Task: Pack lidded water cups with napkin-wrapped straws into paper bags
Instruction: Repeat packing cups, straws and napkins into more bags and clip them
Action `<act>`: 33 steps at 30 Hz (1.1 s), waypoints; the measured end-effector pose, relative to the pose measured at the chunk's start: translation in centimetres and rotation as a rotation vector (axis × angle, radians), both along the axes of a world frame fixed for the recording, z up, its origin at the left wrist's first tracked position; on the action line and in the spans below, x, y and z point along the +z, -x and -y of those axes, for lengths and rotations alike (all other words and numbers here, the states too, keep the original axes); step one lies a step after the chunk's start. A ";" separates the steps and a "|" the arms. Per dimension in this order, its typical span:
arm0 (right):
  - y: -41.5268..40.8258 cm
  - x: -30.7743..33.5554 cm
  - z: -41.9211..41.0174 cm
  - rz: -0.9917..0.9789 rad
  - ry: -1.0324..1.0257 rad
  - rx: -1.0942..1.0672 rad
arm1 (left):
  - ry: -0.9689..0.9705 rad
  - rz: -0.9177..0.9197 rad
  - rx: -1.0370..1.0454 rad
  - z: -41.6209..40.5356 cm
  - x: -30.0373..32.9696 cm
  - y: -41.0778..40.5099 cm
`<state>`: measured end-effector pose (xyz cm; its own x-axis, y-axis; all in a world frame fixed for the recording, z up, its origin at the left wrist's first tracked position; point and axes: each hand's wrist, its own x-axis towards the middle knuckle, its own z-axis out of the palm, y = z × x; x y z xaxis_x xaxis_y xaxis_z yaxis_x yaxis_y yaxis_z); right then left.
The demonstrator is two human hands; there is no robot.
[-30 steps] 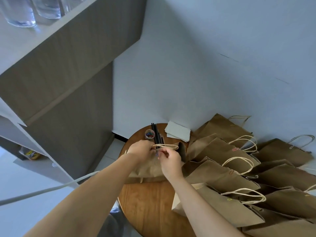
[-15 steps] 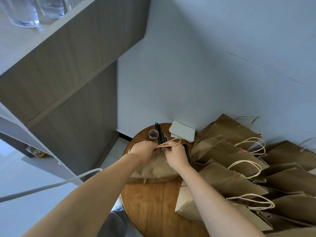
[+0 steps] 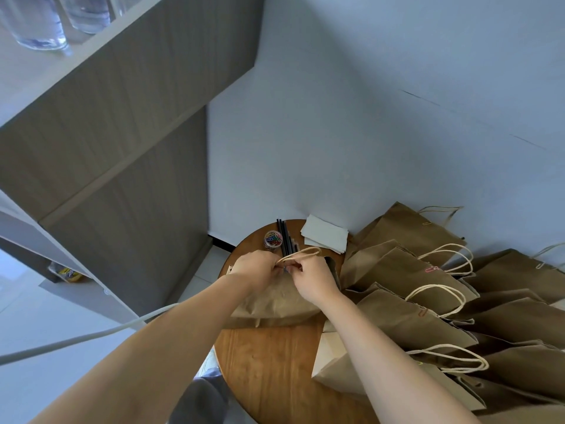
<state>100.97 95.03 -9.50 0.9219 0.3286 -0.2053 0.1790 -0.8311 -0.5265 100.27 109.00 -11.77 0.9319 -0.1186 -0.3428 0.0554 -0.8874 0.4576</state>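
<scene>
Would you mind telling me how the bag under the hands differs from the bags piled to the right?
The bag on the table lies on the round wooden table, with both hands, left and right, pinching at its top edge; the piled bags lie untouched, overlapping one another beside the table. Several piled bags show a small clip; whether the handled one has one cannot be seen. All are brown paper with cord handles.

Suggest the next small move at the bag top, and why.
Probably finish fastening the bag mouth. Both the left hand and right hand pinch its top under the handle, the paper clips sit just beyond, and several bags alongside carry clips.
</scene>
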 end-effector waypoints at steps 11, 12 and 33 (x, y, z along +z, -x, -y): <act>0.7 -1.6 -0.3 0.124 0.181 0.009 | 0.032 0.055 0.036 -0.1 -0.2 0.2; 1.0 -1.7 -0.2 0.164 0.207 0.051 | 0.033 0.053 0.034 -0.1 -0.2 0.2; 5.5 0.3 7.5 0.022 -0.235 -0.367 | -0.289 0.038 -0.092 -3.3 2.4 4.2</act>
